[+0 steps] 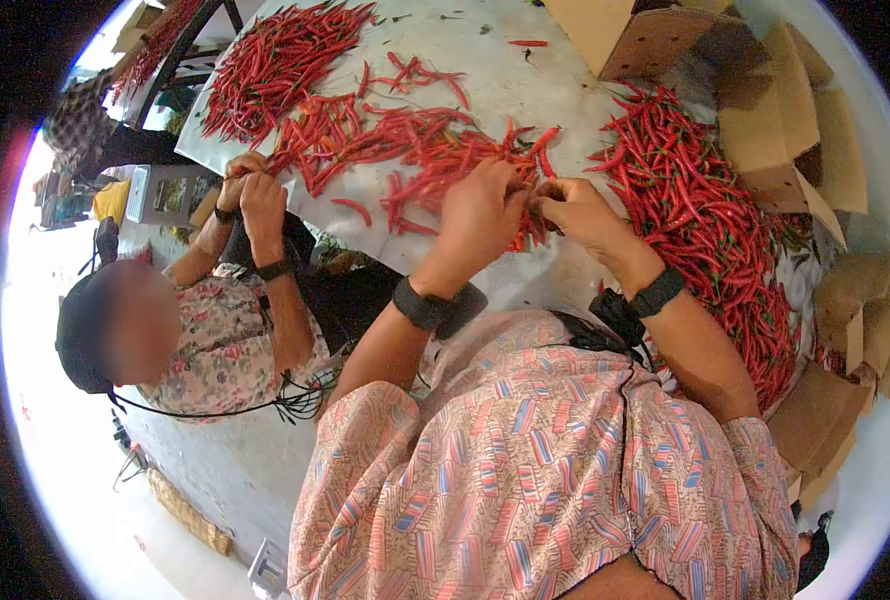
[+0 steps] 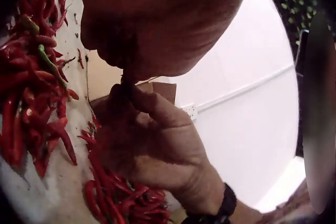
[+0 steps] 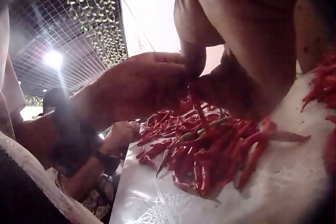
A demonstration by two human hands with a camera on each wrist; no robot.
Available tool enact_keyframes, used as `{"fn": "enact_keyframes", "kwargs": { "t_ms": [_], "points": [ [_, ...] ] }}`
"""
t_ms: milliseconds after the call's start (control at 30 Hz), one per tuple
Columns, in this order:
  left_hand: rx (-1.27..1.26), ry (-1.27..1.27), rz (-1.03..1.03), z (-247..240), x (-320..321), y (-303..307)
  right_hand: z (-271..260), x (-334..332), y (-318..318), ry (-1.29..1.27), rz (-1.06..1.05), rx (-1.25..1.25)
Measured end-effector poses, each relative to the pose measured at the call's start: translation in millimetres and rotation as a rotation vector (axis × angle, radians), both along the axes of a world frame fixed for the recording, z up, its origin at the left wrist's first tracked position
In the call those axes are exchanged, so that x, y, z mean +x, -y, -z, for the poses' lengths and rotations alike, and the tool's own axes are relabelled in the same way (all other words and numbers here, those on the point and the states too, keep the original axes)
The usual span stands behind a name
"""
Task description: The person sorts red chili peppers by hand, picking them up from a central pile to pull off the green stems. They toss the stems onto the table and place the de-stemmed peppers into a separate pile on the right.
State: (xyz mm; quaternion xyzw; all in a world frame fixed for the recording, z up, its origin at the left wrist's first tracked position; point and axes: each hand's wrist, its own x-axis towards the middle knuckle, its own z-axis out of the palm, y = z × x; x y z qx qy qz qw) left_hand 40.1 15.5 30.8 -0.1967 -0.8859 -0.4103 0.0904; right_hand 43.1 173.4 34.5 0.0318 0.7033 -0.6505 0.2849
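The left hand (image 1: 477,215) and right hand (image 1: 593,215) are meeting at the fingertips, apparently pinching a red chili (image 3: 199,112) in shadow. Scattered chilies (image 1: 415,138) are lying just beyond them on the table (image 1: 557,92); cardboard boxes (image 1: 773,125) are standing farther right.

I see a slim red chilli pepper (image 3: 200,115) pinched in the fingers (image 3: 194,60), hanging downward; loose red chilli peppers (image 1: 413,138) lie spread beyond them, a dense heap (image 1: 687,205) to their right.
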Motion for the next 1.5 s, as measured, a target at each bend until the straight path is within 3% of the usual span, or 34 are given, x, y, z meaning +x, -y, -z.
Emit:
{"fn": "enact_keyframes", "kwargs": {
  "t_ms": [133,200,300,433,500,633,700,800,933,1033,1100,1267,1367,1500],
  "points": [
    [-0.178,-0.005,-0.143,-2,7,27,7,-5,7,-0.012,-0.022,0.075],
    [-0.334,0.130,-0.061,9,12,58,5,-9,10,-0.080,-0.022,0.177],
    [-0.456,0.296,0.101,18,23,88,16,-17,13,-0.065,0.030,0.092],
    [-0.481,0.268,0.076,26,12,97,32,-23,17,-0.148,0.033,0.070],
    [-0.375,0.131,-0.044,23,-8,97,35,-20,17,-0.113,0.084,0.035],
    [-0.471,0.176,-0.204,16,-62,87,25,-14,10,-0.071,0.080,0.132],
    [-0.485,-0.048,-0.286,19,-84,83,19,-10,5,-0.038,0.094,0.114],
    [-0.692,0.047,-0.252,32,-110,84,13,-4,-2,-0.047,0.143,0.084],
    [-0.727,0.057,-0.211,29,-116,86,0,2,0,0.000,0.197,0.031],
    [-0.568,0.064,-0.295,9,-104,88,9,1,2,0.003,0.196,0.076],
    [-0.222,-0.087,-0.266,1,-99,93,8,-2,6,-0.027,0.177,0.057],
    [-0.070,-0.051,-0.327,-21,-78,86,17,-10,19,-0.118,0.106,0.100],
    [0.407,0.270,-0.237,-28,-61,73,8,-13,24,-0.114,0.093,0.087],
    [0.466,0.347,-0.209,-24,-41,53,17,-13,27,-0.258,0.062,0.013]
  ]
}}
